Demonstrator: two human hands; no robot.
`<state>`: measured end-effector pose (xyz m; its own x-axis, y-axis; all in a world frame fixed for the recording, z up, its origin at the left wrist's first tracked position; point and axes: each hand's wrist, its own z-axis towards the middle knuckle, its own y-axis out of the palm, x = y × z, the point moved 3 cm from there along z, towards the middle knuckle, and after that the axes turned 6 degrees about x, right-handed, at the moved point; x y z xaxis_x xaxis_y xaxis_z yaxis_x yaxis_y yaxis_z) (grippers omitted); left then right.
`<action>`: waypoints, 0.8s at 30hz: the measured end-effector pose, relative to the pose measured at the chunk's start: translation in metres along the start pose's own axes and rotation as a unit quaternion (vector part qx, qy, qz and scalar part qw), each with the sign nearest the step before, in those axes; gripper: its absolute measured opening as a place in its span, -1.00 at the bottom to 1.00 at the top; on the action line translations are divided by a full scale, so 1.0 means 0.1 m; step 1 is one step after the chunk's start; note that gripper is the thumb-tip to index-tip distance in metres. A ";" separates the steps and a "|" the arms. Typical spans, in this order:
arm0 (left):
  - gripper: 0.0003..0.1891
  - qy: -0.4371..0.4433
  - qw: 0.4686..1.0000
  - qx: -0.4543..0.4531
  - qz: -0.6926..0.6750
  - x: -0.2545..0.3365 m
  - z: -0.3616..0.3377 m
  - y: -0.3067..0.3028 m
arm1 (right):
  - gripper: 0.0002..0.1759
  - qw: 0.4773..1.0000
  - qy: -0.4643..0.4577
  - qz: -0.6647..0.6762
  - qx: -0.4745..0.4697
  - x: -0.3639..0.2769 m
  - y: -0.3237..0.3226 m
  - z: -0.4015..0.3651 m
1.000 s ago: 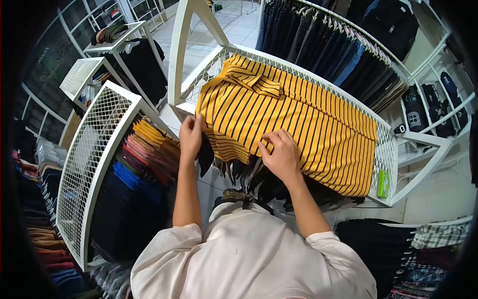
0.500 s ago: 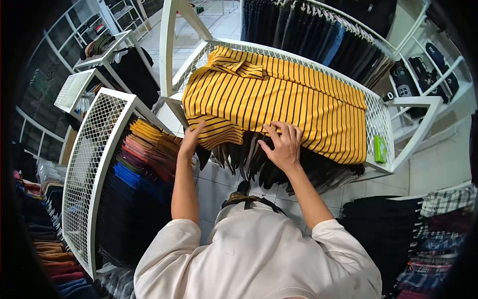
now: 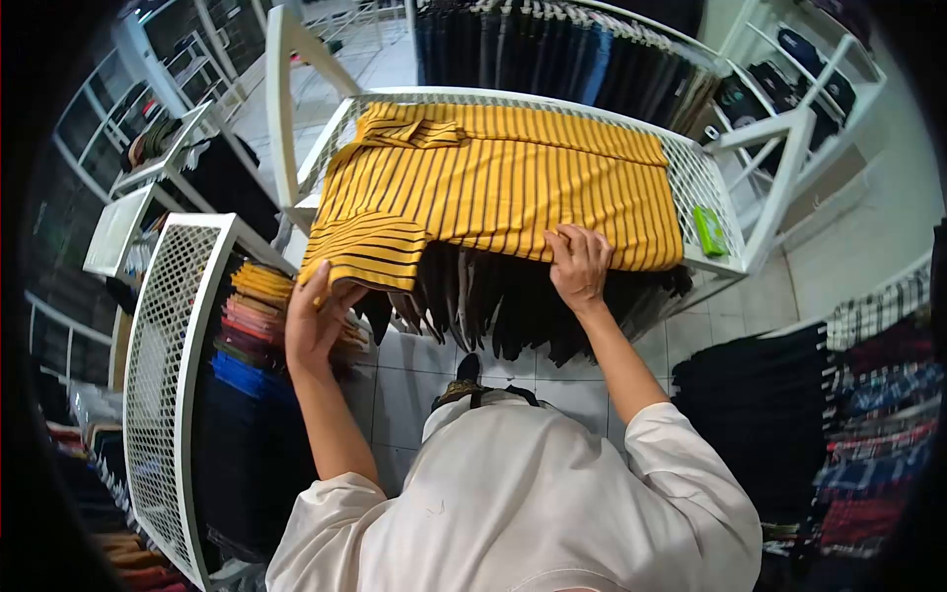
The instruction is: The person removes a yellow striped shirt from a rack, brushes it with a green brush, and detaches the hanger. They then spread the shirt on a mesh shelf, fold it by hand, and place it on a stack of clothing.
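Note:
A yellow shirt (image 3: 513,187) with dark stripes lies spread on a white mesh rack top (image 3: 340,138). One short sleeve sticks out toward me at its left, and the other is bunched at the far left. My left hand (image 3: 321,321) is closed on the near sleeve's lower left corner, thumb on top and fingers underneath. At the shirt's near edge, right of the middle, my right hand (image 3: 580,266) pinches the fabric with curled fingers.
Dark trousers (image 3: 513,306) hang below the rack top. A small green packet (image 3: 708,232) lies at its right end. Folded colored garments (image 3: 261,306) hang under another mesh rack (image 3: 163,365) at left. Jeans (image 3: 552,59) hang behind, and plaid shirts (image 3: 878,424) at right.
My left hand has moved down and left, drawing the sleeve outward and flatter. My right hand has closed on the near edge. The view has shifted, so the rack appears further left.

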<state>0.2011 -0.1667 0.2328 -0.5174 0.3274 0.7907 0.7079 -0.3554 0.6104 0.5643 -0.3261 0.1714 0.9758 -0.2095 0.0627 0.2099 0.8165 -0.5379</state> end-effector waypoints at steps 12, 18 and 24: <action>-0.70 0.059 0.998 -0.029 0.000 0.36 0.60 0.04 | -0.81 0.993 0.113 -0.042 0.005 1.52 -1.10 -0.36; -0.64 0.073 0.996 -0.007 0.060 0.65 1.55 0.41 | -0.76 0.938 0.304 0.163 0.023 1.98 -0.97 0.23; -0.60 0.059 0.991 0.038 0.116 0.53 2.66 0.71 | -0.63 0.886 0.446 0.123 -0.043 2.52 -0.15 0.58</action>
<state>0.3514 0.0584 0.3056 -0.3849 0.1389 0.9124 0.8467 -0.3403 0.4090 0.8112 -0.3595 0.2443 0.5475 -0.4034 -0.7332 -0.0452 0.8606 -0.5073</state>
